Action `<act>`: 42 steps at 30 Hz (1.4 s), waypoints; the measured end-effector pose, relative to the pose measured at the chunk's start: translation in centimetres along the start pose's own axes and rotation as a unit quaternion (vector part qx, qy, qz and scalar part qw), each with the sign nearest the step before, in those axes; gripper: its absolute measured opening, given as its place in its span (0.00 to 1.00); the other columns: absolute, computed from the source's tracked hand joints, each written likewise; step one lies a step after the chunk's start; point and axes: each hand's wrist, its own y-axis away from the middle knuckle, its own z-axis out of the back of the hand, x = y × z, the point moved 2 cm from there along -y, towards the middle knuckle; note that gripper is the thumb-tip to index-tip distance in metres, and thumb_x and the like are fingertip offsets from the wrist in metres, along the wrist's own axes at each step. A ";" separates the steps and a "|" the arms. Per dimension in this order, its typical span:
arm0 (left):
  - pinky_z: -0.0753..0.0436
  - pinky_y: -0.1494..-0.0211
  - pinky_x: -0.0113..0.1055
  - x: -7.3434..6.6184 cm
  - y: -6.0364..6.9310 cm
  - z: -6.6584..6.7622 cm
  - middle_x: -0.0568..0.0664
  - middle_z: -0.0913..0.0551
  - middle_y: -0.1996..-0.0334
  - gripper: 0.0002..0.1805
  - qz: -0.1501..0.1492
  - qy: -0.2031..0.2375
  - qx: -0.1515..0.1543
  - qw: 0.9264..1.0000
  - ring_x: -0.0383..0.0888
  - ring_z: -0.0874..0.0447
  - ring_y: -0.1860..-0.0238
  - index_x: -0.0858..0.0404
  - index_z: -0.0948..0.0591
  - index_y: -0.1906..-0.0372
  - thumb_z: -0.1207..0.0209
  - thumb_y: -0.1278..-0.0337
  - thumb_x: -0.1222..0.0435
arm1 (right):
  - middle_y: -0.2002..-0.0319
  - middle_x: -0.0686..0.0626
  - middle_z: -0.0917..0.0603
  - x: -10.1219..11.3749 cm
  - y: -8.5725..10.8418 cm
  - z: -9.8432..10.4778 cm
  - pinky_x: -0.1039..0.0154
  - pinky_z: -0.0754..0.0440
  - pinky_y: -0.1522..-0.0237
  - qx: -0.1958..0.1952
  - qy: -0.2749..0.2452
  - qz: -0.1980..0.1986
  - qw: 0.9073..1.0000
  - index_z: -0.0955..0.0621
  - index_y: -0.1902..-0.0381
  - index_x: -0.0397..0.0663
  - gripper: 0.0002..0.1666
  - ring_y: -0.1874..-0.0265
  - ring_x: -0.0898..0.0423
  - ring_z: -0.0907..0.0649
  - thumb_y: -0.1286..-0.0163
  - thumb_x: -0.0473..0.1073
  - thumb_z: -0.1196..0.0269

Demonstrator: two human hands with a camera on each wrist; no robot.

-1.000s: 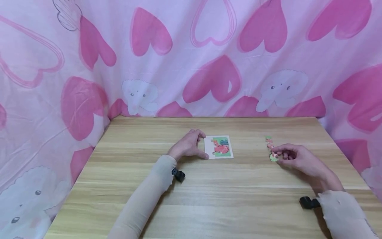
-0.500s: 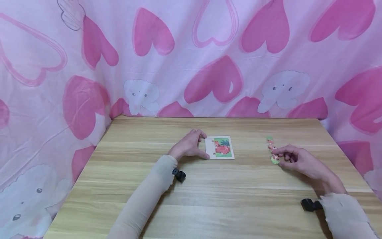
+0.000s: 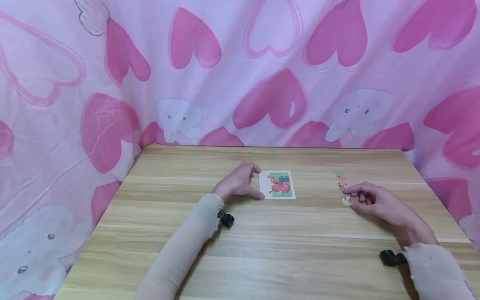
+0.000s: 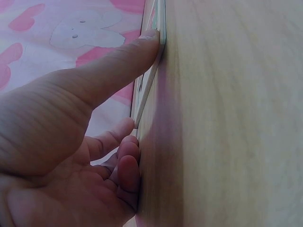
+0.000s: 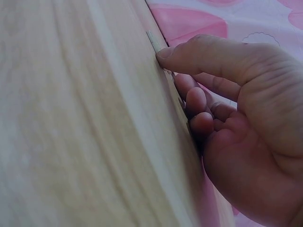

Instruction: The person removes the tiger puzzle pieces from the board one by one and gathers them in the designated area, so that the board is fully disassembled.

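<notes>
Left grip [image 3: 238,179]: spread wide, not closed up, thumb on the near left corner of the board [image 3: 294,188], forefinger at its far left corner. Right grip [image 3: 378,201]: thumb and forefinger at the right side of the loose strip [image 3: 341,183]. Can't tell if that's a pinch or just touching; the other fingers are curled in.

Positions: board flat on the bench [image 3: 262,250], just right of the left grip, well left of the right grip. Strip also on the bench, just left of the right grip's fingertips.

Progress, my read: partly complete. The animal picture [image 3: 280,186] fills most of the board; the white band [image 3: 264,183] next to the left grip is bare. Left over: that band, with the strip off the board. Can't tell whether the strip is one piece or several.

Orientation: strip's long axis runs away from the person, green near end by the right thumb, green far end beyond the forefinger and tipped slightly left. Band runs about the same way, left thumb toward forefinger. Board's bare side faces the left grip, picture side the right. Board's own long axis: foreshortened, can't call it.
</notes>
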 end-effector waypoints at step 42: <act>0.19 0.32 0.45 -0.2 0.2 0.1 0.50 0.24 0.40 0.49 -0.001 0.000 0.003 1.000 0.48 0.23 0.41 0.56 0.24 0.28 0.10 0.54 0.53 | 0.35 0.54 0.20 7.7 -7.2 -0.4 0.67 0.11 0.50 -0.079 -0.120 -0.045 0.989 0.27 0.18 0.52 0.38 0.44 0.61 0.13 0.21 0.37 0.28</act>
